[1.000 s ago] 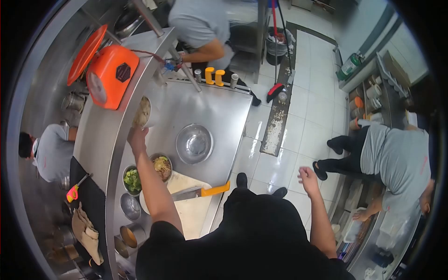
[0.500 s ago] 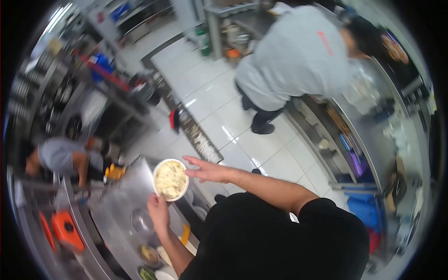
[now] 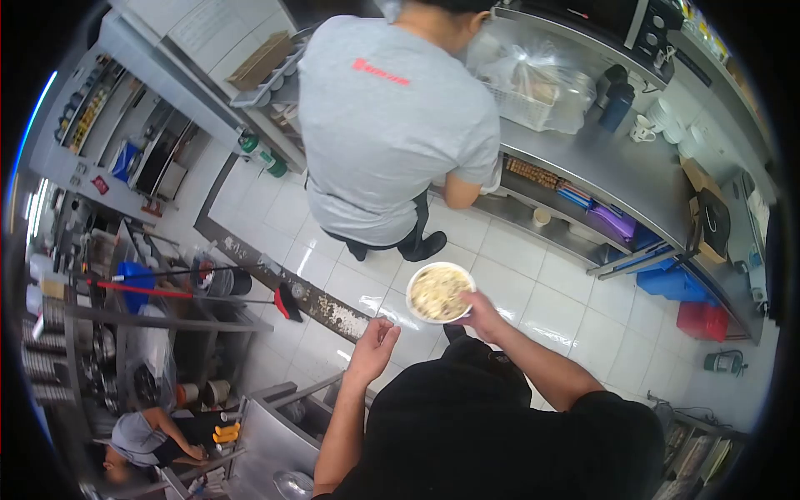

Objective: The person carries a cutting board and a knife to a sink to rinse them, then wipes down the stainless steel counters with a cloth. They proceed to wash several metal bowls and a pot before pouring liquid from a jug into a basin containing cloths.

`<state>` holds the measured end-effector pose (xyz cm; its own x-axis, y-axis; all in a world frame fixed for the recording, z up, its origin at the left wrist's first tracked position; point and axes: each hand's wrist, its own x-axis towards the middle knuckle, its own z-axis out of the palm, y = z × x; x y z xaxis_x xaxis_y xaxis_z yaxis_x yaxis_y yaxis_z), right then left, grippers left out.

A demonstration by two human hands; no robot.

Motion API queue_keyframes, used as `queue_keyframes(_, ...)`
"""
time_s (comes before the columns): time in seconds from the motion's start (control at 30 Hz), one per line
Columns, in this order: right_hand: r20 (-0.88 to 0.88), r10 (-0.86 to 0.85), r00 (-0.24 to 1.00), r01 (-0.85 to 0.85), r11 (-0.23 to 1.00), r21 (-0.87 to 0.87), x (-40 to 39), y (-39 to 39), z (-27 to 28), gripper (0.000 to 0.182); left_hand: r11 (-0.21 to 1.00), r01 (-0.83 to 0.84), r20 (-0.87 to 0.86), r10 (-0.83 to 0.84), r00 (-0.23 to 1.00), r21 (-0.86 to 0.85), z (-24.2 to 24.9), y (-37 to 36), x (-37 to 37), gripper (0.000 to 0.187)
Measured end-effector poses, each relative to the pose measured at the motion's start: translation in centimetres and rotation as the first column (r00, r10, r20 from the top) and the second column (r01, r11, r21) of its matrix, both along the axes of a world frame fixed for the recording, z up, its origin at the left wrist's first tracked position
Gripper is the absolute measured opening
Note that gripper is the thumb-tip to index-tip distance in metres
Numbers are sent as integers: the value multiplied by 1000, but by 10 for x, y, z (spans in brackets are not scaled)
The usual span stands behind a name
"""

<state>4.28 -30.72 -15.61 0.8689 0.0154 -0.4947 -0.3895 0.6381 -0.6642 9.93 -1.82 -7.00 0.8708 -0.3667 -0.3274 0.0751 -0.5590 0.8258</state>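
A white round bowl [image 3: 439, 292] filled with pale yellow, crumbly-looking food is held out over the tiled floor, in front of my body. My right hand [image 3: 481, 315] grips its right rim, thumb on top and the other fingers mostly hidden beneath. To the left of the bowl, and apart from it, my left hand [image 3: 374, 350] is raised with its fingers loosely bent and nothing in it.
A co-worker in a grey shirt [image 3: 392, 125] stands just ahead at a steel counter [image 3: 617, 167] bearing a bagged white basket [image 3: 521, 104]. Another person [image 3: 142, 437] bends at lower left. A steel table [image 3: 267, 450] is beside my left arm; a red-black broom head [image 3: 287, 304] rests on the floor.
My left hand has let go of the bowl, and my right hand now holds it. My view has turned right, from the steel table toward the co-worker at the counter.
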Motion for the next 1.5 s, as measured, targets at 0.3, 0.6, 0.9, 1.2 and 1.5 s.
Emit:
queue_keyframes(0.3, 183, -804, 566, 822, 533, -201, 64, -218, -15, 53, 967, 83, -120, -56, 991, 239, -9, 7, 14, 39)
queue_keyframes(0.6, 194, -937, 292, 956, 278, -93, 164, -364, -29, 67, 965, -78, -128, 113, 985, 250, -38, 26, 0, 44)
queue_keyframes(0.9, -474, -28, 880, -473, 50, -880, 102, -210, -323, 48, 909, -248, -73, 287, 955, 334, -176, 92, -11, 42)
queue_keyframes(1.2, -681, 608, 408, -912, 242, -331, 81, -109, -280, 51, 645, -166, -406, 638, 654, 746, -235, 141, -143, 58)
queue_keyframes(1.5, -595, 742, 310, -838, -82, -540, 260, 30, -211, 48, 8, -770, -123, 988, -92, 638, -272, 99, -233, 62)
